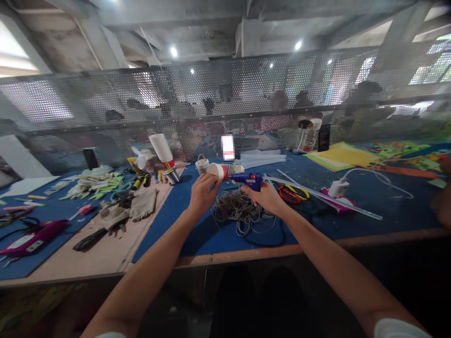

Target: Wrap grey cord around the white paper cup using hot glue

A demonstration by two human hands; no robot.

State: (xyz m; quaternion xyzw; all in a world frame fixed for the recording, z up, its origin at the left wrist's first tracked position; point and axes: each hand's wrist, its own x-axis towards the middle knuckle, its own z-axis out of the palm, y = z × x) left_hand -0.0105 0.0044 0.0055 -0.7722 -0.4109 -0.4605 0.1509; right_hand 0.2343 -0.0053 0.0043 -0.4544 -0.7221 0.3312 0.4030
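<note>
My left hand (202, 191) is closed around a white paper cup (215, 171) with a red band, tipped on its side. Grey cord seems to be wrapped round part of the cup. In my right hand (265, 193) is a blue hot glue gun (248, 179), its nozzle pointing left at the cup. A long clear glue stick (338, 201) sticks out of the gun's back toward the right. Below both hands lies a tangled heap of grey cord (243, 209) on the blue mat (183, 234). Whether the nozzle touches the cup I cannot tell.
Stacked paper cups (161, 146) lean at the back left, near a small cord-covered bucket (202, 164). Red and yellow pliers (293, 193) lie right of the cord. A white charger (338, 188) sits farther right. Gloves (143, 204) lie left. A perforated metal screen (225, 94) closes the back.
</note>
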